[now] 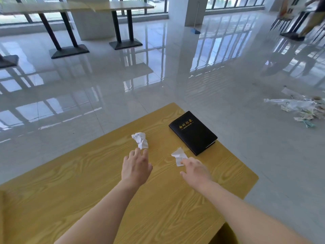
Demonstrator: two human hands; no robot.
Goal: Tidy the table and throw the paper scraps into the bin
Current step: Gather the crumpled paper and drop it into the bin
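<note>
Two crumpled white paper scraps lie on the yellow wood-grain table. The left scrap sits just beyond the fingertips of my left hand, which is open and flat over the table, fingers almost touching it. The right scrap lies next to a black notebook with gold lettering. My right hand is open, its fingertips at the near edge of that scrap; the hand is slightly blurred. No bin is in view.
The table's far corner and right edge drop off to a glossy tiled floor. A clear plastic bag with litter lies on the floor at the right. Other tables stand at the back, and a person's legs show at the upper right.
</note>
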